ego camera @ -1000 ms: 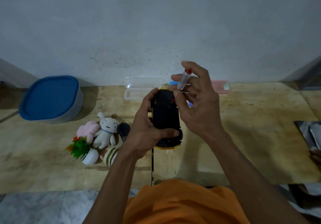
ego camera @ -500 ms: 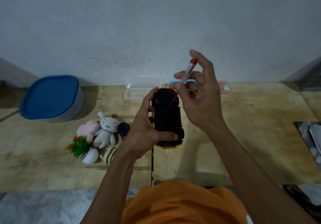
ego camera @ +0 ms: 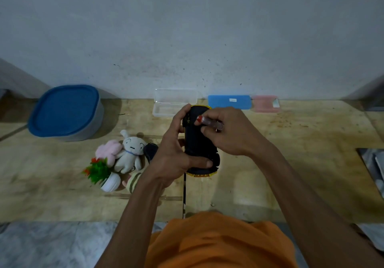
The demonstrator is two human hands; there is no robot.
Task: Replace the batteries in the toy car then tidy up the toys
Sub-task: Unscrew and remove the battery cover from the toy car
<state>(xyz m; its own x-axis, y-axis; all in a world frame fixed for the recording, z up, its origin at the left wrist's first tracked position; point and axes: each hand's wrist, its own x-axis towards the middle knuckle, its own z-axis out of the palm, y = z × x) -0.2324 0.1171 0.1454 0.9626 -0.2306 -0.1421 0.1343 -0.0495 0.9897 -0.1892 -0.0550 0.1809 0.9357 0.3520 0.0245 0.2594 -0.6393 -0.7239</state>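
Now the small screwdriver [ego camera: 209,122] has swung down: half a second ago it stood nearly upright in the fingertips above the toy car [ego camera: 200,143], and here it lies almost flat across the car's black underside, red end pointing left, pinched in the right hand [ego camera: 230,134]. The left hand [ego camera: 176,155] has not shifted its hold, wrapped round the car with the thumb along the near end, keeping it belly-up just above the wooden table [ego camera: 291,163]. I would guess the tool is being repositioned in the fingers, either to get at the battery cover screw or to be put aside (the tip itself is hidden behind the fingers, so I cannot tell if it touches a screw). So the battery swap looks to be early on, the cover apparently unopened. The plush toys [ego camera: 126,153] and the little potted plant [ego camera: 101,174] lie bunched to the left, near the blue-lidded container [ego camera: 64,109], untidied.
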